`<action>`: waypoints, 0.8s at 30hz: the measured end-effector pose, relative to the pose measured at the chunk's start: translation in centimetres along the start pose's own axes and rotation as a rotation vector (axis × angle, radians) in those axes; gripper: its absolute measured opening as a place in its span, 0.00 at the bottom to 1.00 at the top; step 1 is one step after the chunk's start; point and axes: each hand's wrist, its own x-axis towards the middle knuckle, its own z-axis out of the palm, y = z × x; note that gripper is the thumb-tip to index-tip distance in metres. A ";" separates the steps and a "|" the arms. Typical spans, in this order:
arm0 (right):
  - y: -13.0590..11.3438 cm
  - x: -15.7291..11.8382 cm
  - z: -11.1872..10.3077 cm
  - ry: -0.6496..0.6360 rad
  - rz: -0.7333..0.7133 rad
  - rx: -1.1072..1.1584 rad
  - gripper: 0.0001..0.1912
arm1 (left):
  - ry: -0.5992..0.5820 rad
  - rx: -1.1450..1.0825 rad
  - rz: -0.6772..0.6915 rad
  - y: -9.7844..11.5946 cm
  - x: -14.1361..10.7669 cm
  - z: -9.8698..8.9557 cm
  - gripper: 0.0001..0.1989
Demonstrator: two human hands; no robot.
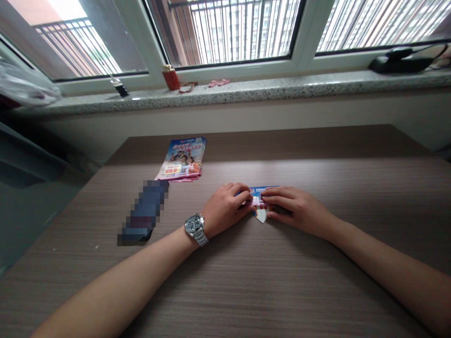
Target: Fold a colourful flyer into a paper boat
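My left hand and my right hand meet on a folded piece of glossy printed paper on the wood-grain table. Fingertips of both hands press down on its upper part. A white pointed corner of the paper sticks out toward me below the fingers. A steel wristwatch sits on my left wrist. Most of the folded paper is hidden under my fingers.
A stack of colourful leaflets lies left of my hands, and a pixelated dark object lies on the table nearer my left arm. On the granite windowsill stand a red container and a black device.
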 end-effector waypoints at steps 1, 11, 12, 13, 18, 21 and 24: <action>0.0 0.0 0.0 -0.007 0.010 0.000 0.15 | -0.004 -0.010 0.008 0.0 -0.1 -0.1 0.10; -0.2 -0.2 -0.3 -0.003 0.011 0.007 0.15 | -0.019 -0.075 0.075 -0.1 -0.7 0.0 0.13; -0.2 -0.2 -0.3 0.002 0.002 0.008 0.15 | -0.019 -0.077 0.082 -0.1 -0.7 0.1 0.13; -0.2 -0.2 -0.3 0.004 -0.004 0.005 0.16 | -0.021 -0.079 0.089 -0.1 -0.7 0.1 0.13; -0.1 -0.3 -0.2 -0.007 -0.029 -0.045 0.17 | -0.013 -0.084 0.102 -0.1 -0.6 0.1 0.13; 0.0 -0.4 -0.2 -0.024 -0.062 -0.059 0.17 | -0.014 -0.080 0.106 -0.1 -0.6 0.1 0.13; 0.0 -0.4 -0.3 -0.037 -0.074 -0.060 0.18 | -0.014 -0.079 0.106 -0.1 -0.6 0.1 0.13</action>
